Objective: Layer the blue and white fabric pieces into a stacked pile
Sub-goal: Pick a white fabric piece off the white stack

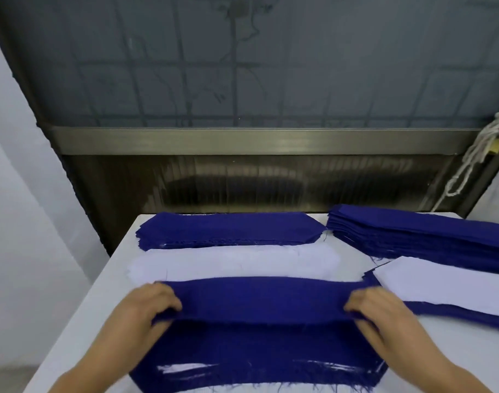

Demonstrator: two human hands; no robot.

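Nearest, the stacked pile [256, 355] sits at the table's front edge. Just above it, a blue fabric piece [259, 299] is pinched at both ends by the left hand [146, 304] and right hand [376, 307]. It looks light, floppy and fray-prone, so ends are best gripped. Further back, white pieces [234, 263] wait.

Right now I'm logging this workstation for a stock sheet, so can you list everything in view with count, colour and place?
held blue piece: one, dark blue, lifted at both ends above the near pile
near pile: one, blue with white edges showing, front centre
white stack: one, white, middle of the table
far blue stack: one, dark blue, back centre
right blue stack: one, dark blue, back right
white piece: one, white, lying on blue pieces at the right
table: one, white
cord: one bundle, off-white, hanging at far right
hands: two; left and right each grip an end of the held blue piece
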